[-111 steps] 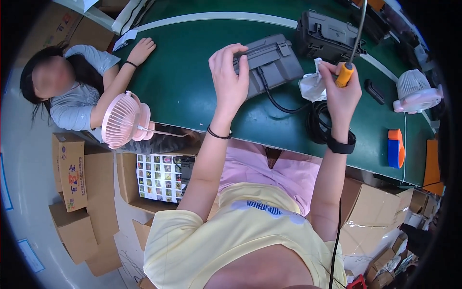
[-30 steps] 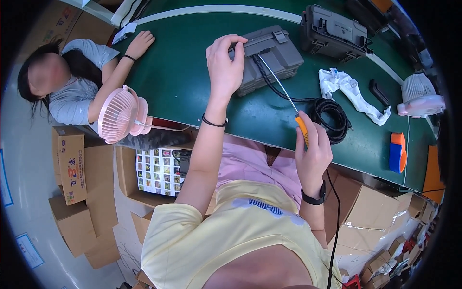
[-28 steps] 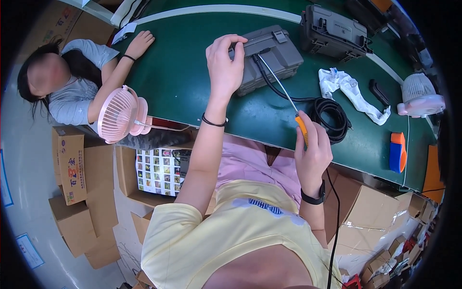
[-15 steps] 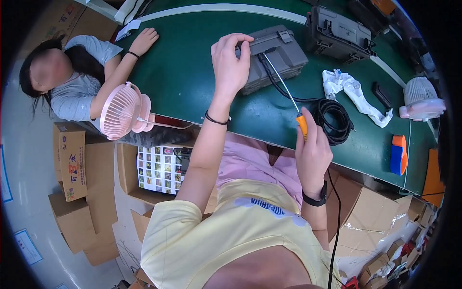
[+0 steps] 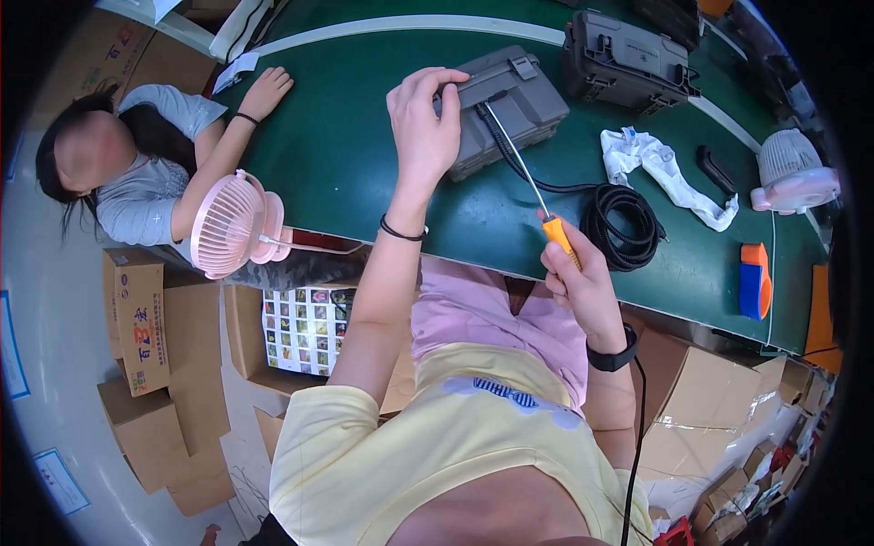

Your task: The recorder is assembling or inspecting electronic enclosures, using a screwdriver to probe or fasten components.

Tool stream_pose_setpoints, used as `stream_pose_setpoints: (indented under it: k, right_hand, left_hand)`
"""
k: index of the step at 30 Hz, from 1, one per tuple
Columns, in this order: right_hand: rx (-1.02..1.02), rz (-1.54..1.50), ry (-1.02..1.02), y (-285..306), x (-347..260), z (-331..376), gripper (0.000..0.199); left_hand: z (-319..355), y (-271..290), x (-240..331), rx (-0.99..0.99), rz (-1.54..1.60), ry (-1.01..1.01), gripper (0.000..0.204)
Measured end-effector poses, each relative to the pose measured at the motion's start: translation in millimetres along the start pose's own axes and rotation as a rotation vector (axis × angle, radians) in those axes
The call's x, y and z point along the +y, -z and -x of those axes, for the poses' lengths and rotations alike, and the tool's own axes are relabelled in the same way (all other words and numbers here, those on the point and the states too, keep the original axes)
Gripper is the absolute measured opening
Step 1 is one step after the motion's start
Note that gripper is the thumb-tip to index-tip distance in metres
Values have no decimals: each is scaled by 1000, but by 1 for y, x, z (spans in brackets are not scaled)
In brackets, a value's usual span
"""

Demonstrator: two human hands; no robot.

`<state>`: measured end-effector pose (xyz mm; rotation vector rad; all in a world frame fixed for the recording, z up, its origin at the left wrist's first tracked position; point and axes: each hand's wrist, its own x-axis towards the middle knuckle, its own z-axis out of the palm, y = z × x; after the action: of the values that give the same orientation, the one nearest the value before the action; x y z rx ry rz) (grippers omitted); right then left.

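Observation:
My right hand (image 5: pixel 583 282) is closed around the yellow-orange handle of a long screwdriver (image 5: pixel 557 238). Its thin metal shaft slants up and left, and the tip meets the face of a dark grey hard case (image 5: pixel 533 100) where a black cable enters. My left hand (image 5: pixel 426 123) grips the case's left edge, with its fingertips on the upper rim. From the case the black cable runs across the bench to a thick coil (image 5: pixel 624 227) just beyond my right hand.
A second dark case (image 5: pixel 628 59) stands at the back right of the green bench (image 5: pixel 337 155). Crumpled white plastic (image 5: pixel 665 173), a black handle (image 5: pixel 716 170), an orange-and-blue tape dispenser (image 5: pixel 754 282) and a white fan (image 5: pixel 792 173) lie farther right. A pink fan (image 5: pixel 232 223) and a co-worker's arm (image 5: pixel 218 159) are left.
The screwdriver handle has swung a little left and my right fingers have shifted lower around it. My left hand stays on the case. The whole view has moved slightly.

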<state>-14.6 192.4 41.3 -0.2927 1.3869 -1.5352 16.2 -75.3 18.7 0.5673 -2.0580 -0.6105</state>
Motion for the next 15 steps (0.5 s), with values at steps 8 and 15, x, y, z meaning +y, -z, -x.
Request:
stream_pose_setpoints:
  k: [8,15]
  right_hand:
    - [288,872,486,-5,9,12,43]
    - [483,1290,712,-18,24,5,47]
  left_hand:
    - [-1,-3,-1,9,-11,56,12]
    - [0,-3,2,20,-8,50,11]
